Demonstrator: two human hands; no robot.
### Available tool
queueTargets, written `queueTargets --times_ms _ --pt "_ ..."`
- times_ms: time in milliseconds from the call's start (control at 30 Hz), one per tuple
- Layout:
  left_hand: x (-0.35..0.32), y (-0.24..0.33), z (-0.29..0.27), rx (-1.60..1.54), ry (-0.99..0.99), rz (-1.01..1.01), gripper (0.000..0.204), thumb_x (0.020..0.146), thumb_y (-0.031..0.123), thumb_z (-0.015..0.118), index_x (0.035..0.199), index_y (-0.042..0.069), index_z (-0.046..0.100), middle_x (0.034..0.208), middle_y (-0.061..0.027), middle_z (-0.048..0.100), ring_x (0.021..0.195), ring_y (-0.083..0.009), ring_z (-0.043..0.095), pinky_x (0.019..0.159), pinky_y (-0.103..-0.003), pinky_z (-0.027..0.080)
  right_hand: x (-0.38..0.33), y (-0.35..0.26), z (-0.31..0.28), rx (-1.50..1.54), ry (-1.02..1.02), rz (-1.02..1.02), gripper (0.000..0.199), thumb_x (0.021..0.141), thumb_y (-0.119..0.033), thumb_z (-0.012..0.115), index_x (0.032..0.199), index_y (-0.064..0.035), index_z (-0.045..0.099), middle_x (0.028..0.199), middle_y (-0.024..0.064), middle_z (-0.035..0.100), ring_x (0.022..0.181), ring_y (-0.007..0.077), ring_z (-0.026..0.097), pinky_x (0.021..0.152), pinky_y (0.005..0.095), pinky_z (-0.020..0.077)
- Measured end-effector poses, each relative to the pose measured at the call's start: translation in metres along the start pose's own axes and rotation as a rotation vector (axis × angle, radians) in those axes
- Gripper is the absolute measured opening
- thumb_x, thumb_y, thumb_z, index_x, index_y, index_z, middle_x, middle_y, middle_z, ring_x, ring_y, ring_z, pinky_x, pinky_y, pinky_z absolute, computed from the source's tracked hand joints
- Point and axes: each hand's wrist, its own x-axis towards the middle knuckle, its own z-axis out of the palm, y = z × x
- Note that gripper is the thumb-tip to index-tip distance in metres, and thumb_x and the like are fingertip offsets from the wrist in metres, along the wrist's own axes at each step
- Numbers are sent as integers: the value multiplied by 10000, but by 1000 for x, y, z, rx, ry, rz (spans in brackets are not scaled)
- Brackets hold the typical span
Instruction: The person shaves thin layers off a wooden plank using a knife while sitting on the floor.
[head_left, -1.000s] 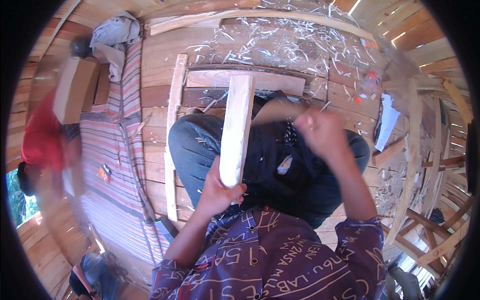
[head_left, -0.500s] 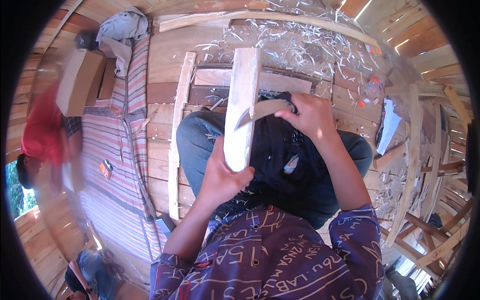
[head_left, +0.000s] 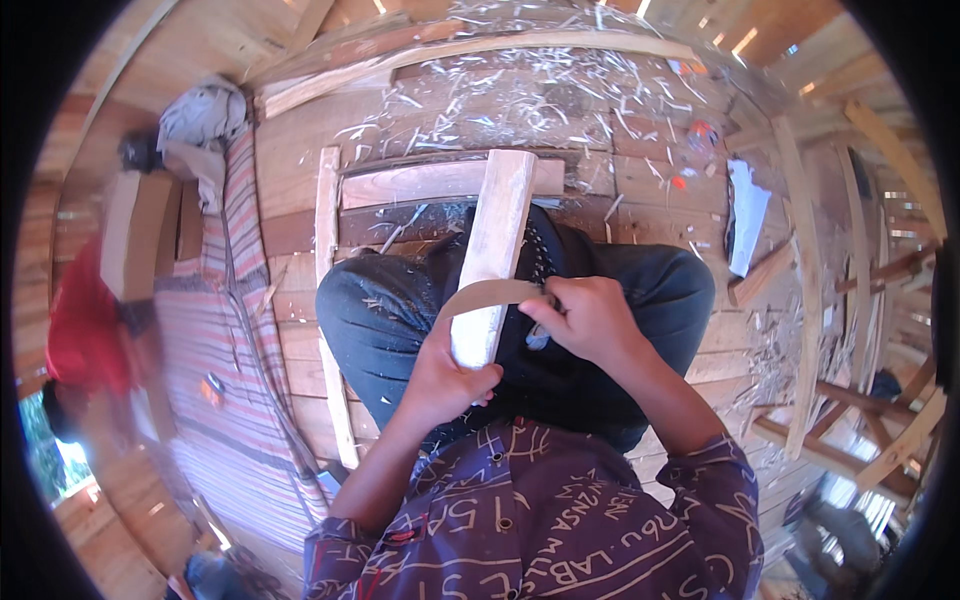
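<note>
A squared length of pale wood (head_left: 497, 225) rests lengthwise over my lap, its far end pointing away from me. My left hand (head_left: 448, 372) is wrapped around its near end, with the thumb across the side. In my right hand (head_left: 592, 318) is a curved knife (head_left: 490, 293); its broad blade lies across the near half of the wood, the tip close to my left fingers. The fingers of my right hand cover the handle. Whitish, freshly cut wood shows on the near part of the piece.
Wood shavings (head_left: 520, 95) litter the plank floor beyond my knees. A long pale strip (head_left: 328, 220) lies by my left knee, near a striped mat (head_left: 205, 340). At far left, a person in red (head_left: 85, 325) bends near a cardboard box (head_left: 135, 235). Wooden framing (head_left: 795, 290) stands right.
My right hand and the knife have come down toward me along the wood, nearer my left hand. The wood's far end has tilted to the right. The whole view has shifted slightly.
</note>
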Motion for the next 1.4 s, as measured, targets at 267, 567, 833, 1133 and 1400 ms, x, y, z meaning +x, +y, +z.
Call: queueTargets --times_ms 267,567,833,1133,1400 --pt "-5 -8 -3 288 133 191 495 696 20 673 1141 -18 461 785 -90 589 609 -163 613 548 -276 495 40 47 -8 -324 102 -362 525 785 -569 672 661 -72 555 572 73 548 535 290 603 489 406 463" --pt "-7 21 9 117 29 179 481 715 -23 662 1128 11 418 748 -65 550 519 -122 577 450 -267 482 62 74 -9 -337 462 -189 550 840 -586 609 696 -55 601 585 90 589 525 278 612 510 397 484" --pt "-9 -24 15 -41 -151 -42 657 721 -23 667 1312 32 384 829 -71 571 517 -137 596 435 -280 525 25 102 -46 260 577 511 552 982 -410 504 616 3 502 523 53 423 517 152 401 506 383 335" --pt "14 0 14 75 -84 27 474 727 -22 644 1142 -4 416 779 -87 564 515 -131 583 439 -277 494 -1 27 -2 -135 48 -97 487 850 -505 648 670 -55 601 573 124 595 549 326 620 500 430 476" --pt "10 12 14 79 -6 87 488 733 15 658 1147 -7 400 769 -89 556 519 -143 577 440 -288 480 48 56 -15 -372 251 -320 525 772 -570 676 671 -81 514 578 71 526 529 290 588 475 420 454"
